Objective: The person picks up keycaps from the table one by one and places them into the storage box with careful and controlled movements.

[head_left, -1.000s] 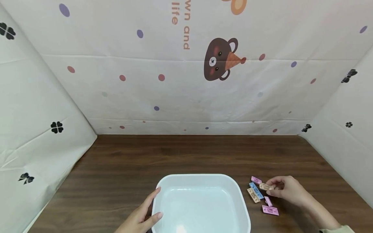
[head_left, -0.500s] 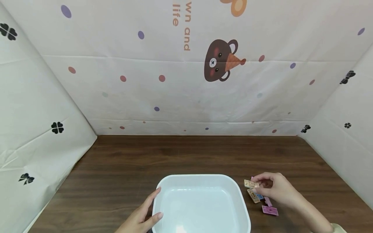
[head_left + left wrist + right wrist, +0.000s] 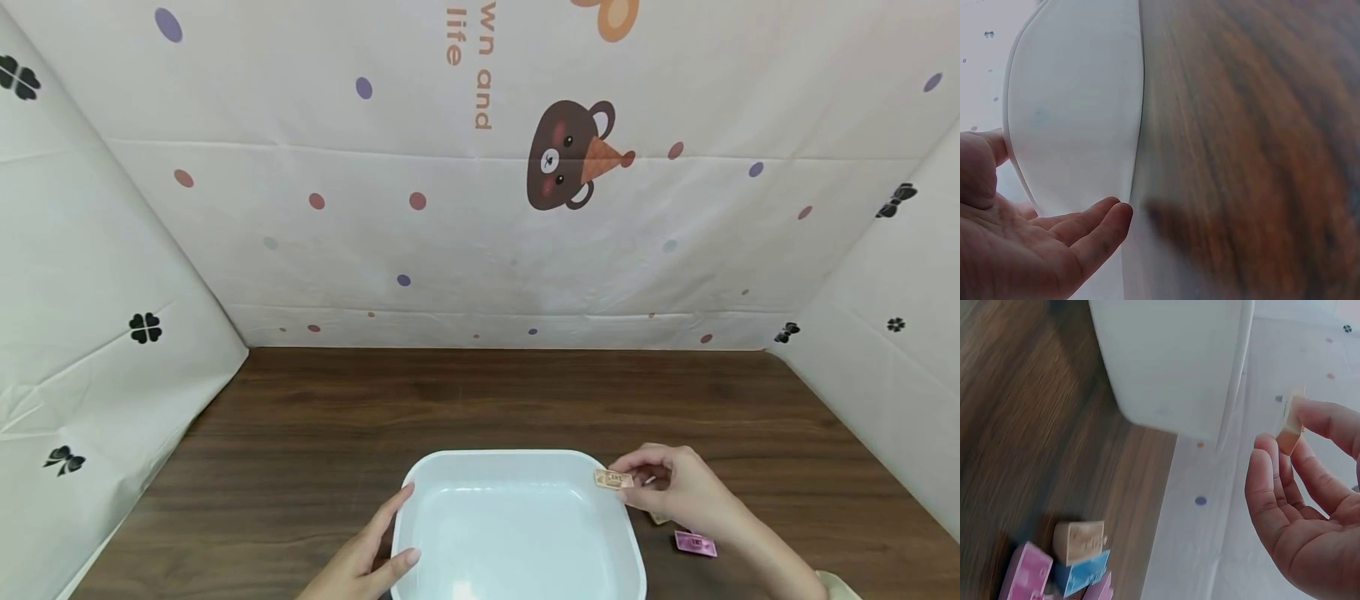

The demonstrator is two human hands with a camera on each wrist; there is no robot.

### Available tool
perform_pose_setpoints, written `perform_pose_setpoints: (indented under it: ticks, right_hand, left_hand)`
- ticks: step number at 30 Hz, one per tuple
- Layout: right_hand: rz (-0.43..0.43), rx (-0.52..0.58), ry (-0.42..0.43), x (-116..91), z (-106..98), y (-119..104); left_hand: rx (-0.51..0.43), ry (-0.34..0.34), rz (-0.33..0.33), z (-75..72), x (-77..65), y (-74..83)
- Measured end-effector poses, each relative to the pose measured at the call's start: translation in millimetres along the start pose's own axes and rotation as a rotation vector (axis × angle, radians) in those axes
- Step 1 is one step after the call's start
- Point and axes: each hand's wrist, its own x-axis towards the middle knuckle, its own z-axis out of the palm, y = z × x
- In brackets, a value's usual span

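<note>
right hand (image 3: 681, 493) pinches tan block (image 3: 612, 479) near tray (image 3: 517, 533)

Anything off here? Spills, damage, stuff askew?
Only the backdrop: its bear print and lettering run sideways, as if hung turned, and it's creased. No spill or damage visible on the white tray or the tan block in the right hand.

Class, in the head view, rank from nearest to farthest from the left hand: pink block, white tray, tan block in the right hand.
1. White tray: touched by the left hand.
2. Tan block: in the right hand, by the tray's far-right corner.
3. Pink block: right of the tray.
</note>
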Motion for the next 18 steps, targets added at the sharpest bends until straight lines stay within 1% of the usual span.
perform_pose_setpoints:
  ticks: [3, 5, 11, 13, 18]
  right_hand:
    - [-0.019, 0.028, -0.018, 2.3, 4.1, -3.5]
    - [-0.01, 0.045, -0.033, 3.7, 7.2, -6.2]
    - [-0.002, 0.094, -0.066, 7.0, 17.0, -13.9]
    - [-0.01, 0.104, -0.07, 8.1, 20.6, -15.8]
    - [-0.015, 0.117, -0.091, 11.1, 28.9, -19.5]
  left_hand:
    - [-0.005, -0.003, -0.002, -0.1, 0.4, 0.7]
    - [-0.009, -0.006, -0.006, -0.2, 0.6, 1.1]
    - [-0.023, -0.01, -0.049, -0.9, 0.6, 2.5]
    - [-0.027, -0.013, -0.053, -0.8, 0.6, 2.5]
    - [-0.021, -0.016, -0.024, -0.3, 0.2, 1.5]
